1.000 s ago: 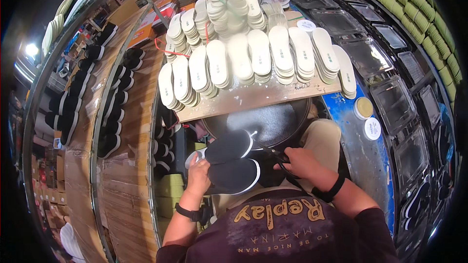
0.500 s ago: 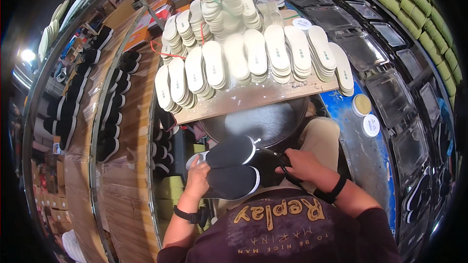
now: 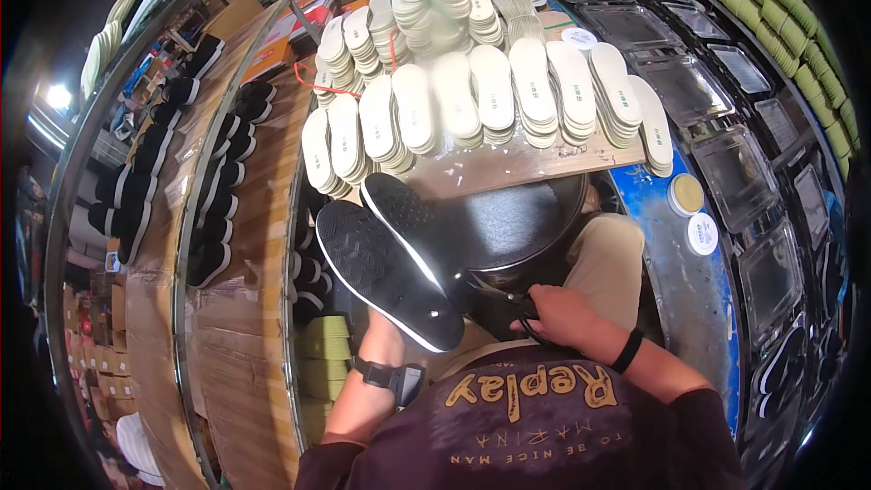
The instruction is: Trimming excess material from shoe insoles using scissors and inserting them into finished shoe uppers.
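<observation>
The two shoes [image 3: 399, 263] showed black soles with zigzag tread and thin white edging, the stacked insoles [image 3: 481, 100] were cream-white, the round pan [image 3: 522, 222] dull black, the table [image 3: 671, 263] edge blue, and the two wrist bands [image 3: 626, 351] black.

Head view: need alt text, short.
A person's left hand lifts a pair of black shoes, soles up with white edges, over a dark round pan while the right hand grips a black cord at the pan's near rim. Behind the pan, a wooden board carries rows of stacked white insoles; racks of black shoes line the left.
</observation>
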{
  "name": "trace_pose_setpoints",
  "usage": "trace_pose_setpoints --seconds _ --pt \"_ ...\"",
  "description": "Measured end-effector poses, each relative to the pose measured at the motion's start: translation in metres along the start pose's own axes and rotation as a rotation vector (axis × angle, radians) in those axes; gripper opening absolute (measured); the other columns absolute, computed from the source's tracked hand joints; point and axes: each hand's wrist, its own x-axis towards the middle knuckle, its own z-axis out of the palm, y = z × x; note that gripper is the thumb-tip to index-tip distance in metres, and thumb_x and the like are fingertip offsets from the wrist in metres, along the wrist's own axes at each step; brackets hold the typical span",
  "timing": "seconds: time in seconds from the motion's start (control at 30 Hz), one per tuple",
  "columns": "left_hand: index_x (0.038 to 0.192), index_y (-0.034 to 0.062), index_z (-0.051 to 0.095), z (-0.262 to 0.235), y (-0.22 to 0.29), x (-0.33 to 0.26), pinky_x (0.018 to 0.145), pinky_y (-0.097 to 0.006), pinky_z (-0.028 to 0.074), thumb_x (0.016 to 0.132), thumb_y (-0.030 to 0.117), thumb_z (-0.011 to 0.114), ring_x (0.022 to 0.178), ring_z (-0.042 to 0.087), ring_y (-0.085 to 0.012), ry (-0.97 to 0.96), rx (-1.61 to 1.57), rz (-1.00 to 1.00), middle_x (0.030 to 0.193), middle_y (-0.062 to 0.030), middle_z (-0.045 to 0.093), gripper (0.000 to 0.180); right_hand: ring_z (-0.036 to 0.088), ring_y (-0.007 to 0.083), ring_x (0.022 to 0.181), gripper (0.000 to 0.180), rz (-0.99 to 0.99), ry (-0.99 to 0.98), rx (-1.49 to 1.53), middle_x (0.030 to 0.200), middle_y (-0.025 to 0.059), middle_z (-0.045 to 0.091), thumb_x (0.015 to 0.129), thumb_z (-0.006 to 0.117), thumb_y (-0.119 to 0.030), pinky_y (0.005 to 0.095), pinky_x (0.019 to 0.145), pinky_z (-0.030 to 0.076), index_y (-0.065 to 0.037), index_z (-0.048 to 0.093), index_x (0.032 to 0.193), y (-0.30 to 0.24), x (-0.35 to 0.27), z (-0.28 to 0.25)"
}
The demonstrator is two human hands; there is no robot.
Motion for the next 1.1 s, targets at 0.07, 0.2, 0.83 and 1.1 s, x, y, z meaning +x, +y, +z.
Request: trace_pose_setpoints --seconds 0.07,0.2,0.83,1.1 --pt "0.110 0.0008 0.061 -0.001 -0.009 0.005 0.074 -0.032 0.055 0.096 0.018 0.049 0.086 0.064 -0.0210 -0.071 -0.084 -0.061 0.098 -0.0103 0.065 0.025 0.065 0.0356 0.075 0.060 -0.003 0.007 -0.003 0.078 0.0161 0.065 0.077 0.064 -0.060 0.0448 0.066 0.051 -0.001 0.058 0.086 -0.002 0.004 0.003" --pt "0.113 0.0015 0.060 -0.003 -0.021 0.010 0.076 -0.035 0.056 0.098 0.024 0.045 0.089 0.065 -0.0252 -0.211 -0.251 -0.184 0.104 -0.0141 0.065 0.031 0.065 0.0349 0.077 0.059 0.039 -0.047 -0.038 0.080 0.0170 0.065 0.077 0.064 -0.059 0.0445 0.067 0.051 -0.001 0.058 0.083 0.000 0.011 0.002" --pt "0.088 -0.0057 0.064 0.001 -0.059 0.054 0.061 -0.036 0.052 0.080 0.008 0.058 0.071 0.065 -0.0281 0.269 0.402 -0.160 0.083 -0.0172 0.066 0.016 0.063 0.0389 0.071 0.061 0.150 -0.109 0.084 0.073 0.0190 0.064 0.075 0.064 -0.063 0.0473 0.064 0.048 -0.002 0.058 0.079 0.024 -0.003 -0.010" --pt "0.105 0.0050 0.062 0.081 -0.034 -0.001 0.071 -0.044 0.052 0.082 0.036 0.066 0.082 0.065 -0.0324 -0.540 1.873 0.312 0.088 -0.0185 0.065 0.039 0.062 0.0386 0.069 0.057 0.200 0.076 0.019 0.069 0.0158 0.063 0.073 0.069 -0.060 0.0449 0.061 0.046 -0.004 0.059 0.076 0.052 -0.032 0.007"
